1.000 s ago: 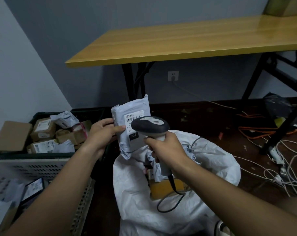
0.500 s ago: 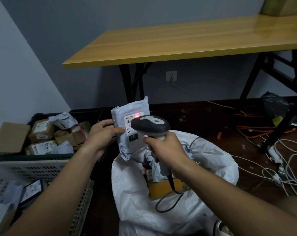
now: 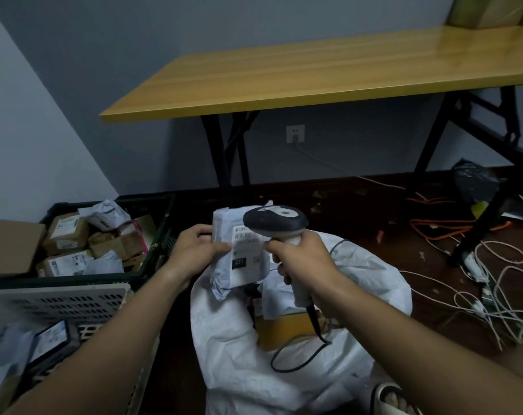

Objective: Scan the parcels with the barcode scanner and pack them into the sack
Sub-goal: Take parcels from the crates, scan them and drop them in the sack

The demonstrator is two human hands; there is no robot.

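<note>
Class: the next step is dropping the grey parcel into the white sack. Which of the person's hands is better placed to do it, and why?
Left. The left hand already grips the grey parcel just above the white sack opening; the right hand is occupied gripping the barcode scanner.

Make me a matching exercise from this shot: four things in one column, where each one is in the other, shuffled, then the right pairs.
Things:
1. grey parcel
2. barcode scanner
3. white sack
4. brown boxes

Places:
A. in the dark crate at the left
B. gripped in the right hand
C. on the floor below both hands, mouth open
D. held in the left hand, label facing the camera

Pairs: 1-D, 2-B, 3-C, 4-A
</note>
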